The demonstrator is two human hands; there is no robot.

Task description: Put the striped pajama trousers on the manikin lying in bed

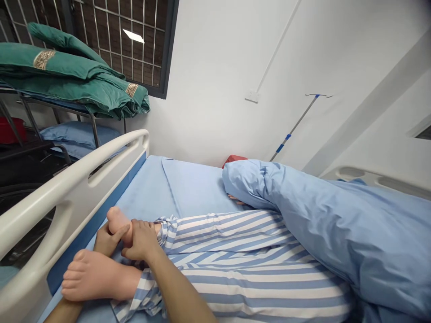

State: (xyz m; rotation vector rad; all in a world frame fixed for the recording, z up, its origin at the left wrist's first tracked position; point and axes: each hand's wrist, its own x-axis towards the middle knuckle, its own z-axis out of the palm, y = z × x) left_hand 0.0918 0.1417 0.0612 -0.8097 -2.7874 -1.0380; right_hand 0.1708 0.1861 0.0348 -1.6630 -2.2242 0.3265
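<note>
The right forearm [182,291] runs up from the bottom edge to the right hand [141,240], which is clamped around the ankle of the upper foot [116,220]. That bare foot stands toes-up near the bed's left edge. The left hand [107,240] is cupped against the same foot from below, fingers spread and wrapped around its side, so the two hands are close together on it. The left forearm [63,312] passes beneath the lower foot [90,276], which lies on its side with the toes pointing at the white bed rail [67,197].

Both legs are in blue-and-white striped trousers [249,278] and lie on a blue sheet [188,188], with a blue quilt [319,224] covering the rest of the body on the right. A few fingers [235,199] show under the quilt's edge, and a red object [234,159] sits at the far end of the bed. Beyond the rail, green folded blankets [67,76] lie on a metal rack [50,105] above a blue pillow [77,137].
</note>
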